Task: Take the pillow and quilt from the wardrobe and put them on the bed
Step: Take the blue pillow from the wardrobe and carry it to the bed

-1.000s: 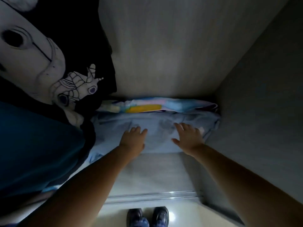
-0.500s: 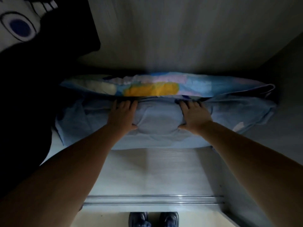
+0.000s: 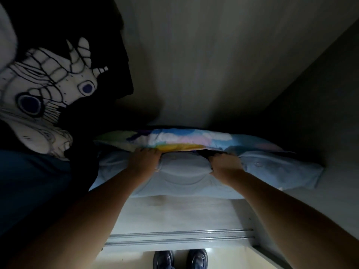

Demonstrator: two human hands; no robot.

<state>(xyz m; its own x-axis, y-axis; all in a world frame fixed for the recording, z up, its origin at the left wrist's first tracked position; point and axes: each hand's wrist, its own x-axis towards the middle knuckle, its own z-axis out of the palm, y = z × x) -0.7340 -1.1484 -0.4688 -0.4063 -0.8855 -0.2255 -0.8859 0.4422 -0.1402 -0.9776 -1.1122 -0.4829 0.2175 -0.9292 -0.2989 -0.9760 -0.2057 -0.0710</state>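
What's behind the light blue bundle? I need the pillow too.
A colourful pillow lies behind the light blue bundle, partly over its back edge. Both hands' fingers are hidden there; anything farther back is dark.

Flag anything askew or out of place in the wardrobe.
Nothing looks damaged or spilled. The pale blue bedding bunches where the left hand and right hand grip it, and the patterned layer above it sags unevenly.

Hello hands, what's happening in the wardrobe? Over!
Left hand and right hand gripping the blue bedding, fingers tucked under the colourful pillow. Both still in the wardrobe. Hanging dark clothes crowd the left.
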